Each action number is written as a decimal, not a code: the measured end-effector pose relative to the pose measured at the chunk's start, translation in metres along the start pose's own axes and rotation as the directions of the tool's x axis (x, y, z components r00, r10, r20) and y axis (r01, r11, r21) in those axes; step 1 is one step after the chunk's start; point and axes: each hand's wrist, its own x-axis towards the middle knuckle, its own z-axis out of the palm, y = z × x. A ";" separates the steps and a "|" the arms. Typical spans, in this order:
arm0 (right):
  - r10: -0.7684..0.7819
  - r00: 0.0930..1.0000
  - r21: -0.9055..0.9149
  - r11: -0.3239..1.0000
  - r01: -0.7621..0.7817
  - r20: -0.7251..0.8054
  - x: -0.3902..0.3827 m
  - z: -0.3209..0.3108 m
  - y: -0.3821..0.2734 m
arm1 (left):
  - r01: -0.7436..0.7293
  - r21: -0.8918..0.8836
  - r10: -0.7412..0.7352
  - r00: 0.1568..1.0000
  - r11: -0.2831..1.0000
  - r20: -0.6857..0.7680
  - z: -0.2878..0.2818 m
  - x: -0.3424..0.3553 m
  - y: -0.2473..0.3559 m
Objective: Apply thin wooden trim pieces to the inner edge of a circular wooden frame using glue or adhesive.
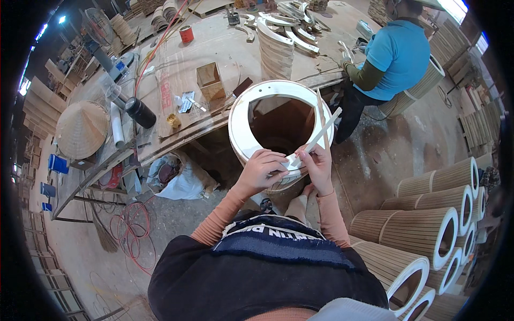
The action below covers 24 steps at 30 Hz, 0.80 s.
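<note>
Below me stands a wooden drum [241,128] with a white top ring and a dark hollow middle. My right hand [316,166] is closed on a pale thin strip [331,120], which slants up to the right over the ring. My left hand [266,168] has curled fingers at the near rim, close to the strip's lower end; what they grip is too small to make out. A second slim strip [320,107] lies across the ring's right side.
A worktable [184,53] holds curved pieces [297,37], a wooden box [210,80], a black cylinder [140,112] and a conical hat [80,128]. A co-worker [391,61] in blue works at right. Slatted drums [407,235] lie stacked lower right; red hose [134,227] lies on the floor.
</note>
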 end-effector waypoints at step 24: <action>0.011 1.000 0.019 1.000 -0.011 -0.009 0.000 0.000 0.002 | 0.085 -0.059 -0.086 0.996 0.995 -0.013 -0.001 -0.001 0.006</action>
